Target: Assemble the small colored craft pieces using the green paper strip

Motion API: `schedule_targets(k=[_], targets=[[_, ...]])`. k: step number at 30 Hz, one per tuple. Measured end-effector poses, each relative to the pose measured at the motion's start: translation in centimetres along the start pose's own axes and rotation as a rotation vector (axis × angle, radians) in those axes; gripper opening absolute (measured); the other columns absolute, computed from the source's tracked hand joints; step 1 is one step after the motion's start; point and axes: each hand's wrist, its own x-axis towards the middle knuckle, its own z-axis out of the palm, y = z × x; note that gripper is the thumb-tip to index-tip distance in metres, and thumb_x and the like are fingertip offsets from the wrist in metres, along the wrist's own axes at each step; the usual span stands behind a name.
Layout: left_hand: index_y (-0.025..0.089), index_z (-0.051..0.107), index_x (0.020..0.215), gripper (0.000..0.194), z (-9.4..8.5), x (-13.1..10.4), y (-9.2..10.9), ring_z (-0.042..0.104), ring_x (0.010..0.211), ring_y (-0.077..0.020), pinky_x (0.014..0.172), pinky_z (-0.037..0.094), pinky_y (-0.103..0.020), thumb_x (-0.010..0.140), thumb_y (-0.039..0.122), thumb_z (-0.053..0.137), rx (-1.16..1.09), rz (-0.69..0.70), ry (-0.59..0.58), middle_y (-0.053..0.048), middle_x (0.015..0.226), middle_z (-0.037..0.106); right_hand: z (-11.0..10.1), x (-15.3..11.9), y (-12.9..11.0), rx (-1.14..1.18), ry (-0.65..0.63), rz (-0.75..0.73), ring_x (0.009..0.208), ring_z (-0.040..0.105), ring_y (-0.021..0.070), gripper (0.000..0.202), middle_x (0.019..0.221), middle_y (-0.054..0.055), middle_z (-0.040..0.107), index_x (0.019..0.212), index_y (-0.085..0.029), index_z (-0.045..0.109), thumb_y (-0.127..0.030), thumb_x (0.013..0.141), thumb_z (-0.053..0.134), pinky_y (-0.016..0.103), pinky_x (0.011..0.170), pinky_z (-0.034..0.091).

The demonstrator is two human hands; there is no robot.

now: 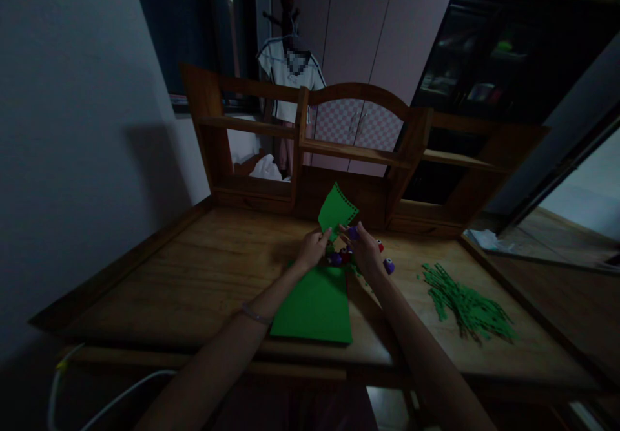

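Observation:
My left hand (314, 249) pinches the lower edge of a green sheet of paper (335, 210), which stands up from the desk and curves slightly. A row of small dark holes or notches runs along its upper right edge. Close by on the right, my right hand (363, 245) has its fingers closed around a small purple object (354, 232), whose kind I cannot make out. Beneath the hands lie several small round purple and red pieces, partly hidden; one purple piece (389, 265) has a white eye-like spot. A green stack of sheets (314, 305) lies flat between my forearms.
To the right lies a loose heap of green paper strips (465, 305). The wooden desk (194, 276) has a raised shelf unit (358, 153) along its back. Behind it hangs a white shirt (290, 69). A white cable (116, 399) loops at the lower left.

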Motion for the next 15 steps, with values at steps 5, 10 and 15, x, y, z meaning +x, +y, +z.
schedule_targets(k=[5,10,15], targets=[[0.017,0.049,0.052,0.057,-0.19,-0.03,0.20,0.051,0.052,-0.0135,0.054,0.033,-0.024,0.085,0.060,0.030,-0.014,0.001,0.057,0.000,0.046,0.050,0.09,-0.11,0.08,-0.011,-0.031,0.055,0.105,0.060,0.0257,0.027,0.086,0.005,0.070,0.078,-0.019,0.065,-0.045,0.072,0.067,0.041,0.093,0.045],[0.017,0.048,0.053,0.058,-0.50,-0.14,0.57,0.050,0.051,-0.0131,0.053,0.032,-0.025,0.085,0.061,0.028,-0.028,-0.024,0.080,0.000,0.047,0.050,0.03,-0.06,0.30,-0.042,-0.061,0.082,0.104,0.060,0.0260,0.029,0.082,0.004,0.070,0.078,-0.020,0.065,-0.047,0.070,0.069,0.040,0.090,0.048],[0.017,0.048,0.054,0.059,-0.44,-0.13,0.60,0.050,0.049,-0.0134,0.053,0.033,-0.025,0.085,0.063,0.028,-0.059,-0.037,0.097,0.000,0.045,0.049,0.00,0.01,0.50,-0.076,-0.049,0.118,0.099,0.063,0.0262,0.032,0.085,0.005,0.070,0.079,-0.019,0.064,-0.050,0.070,0.068,0.038,0.085,0.052]])
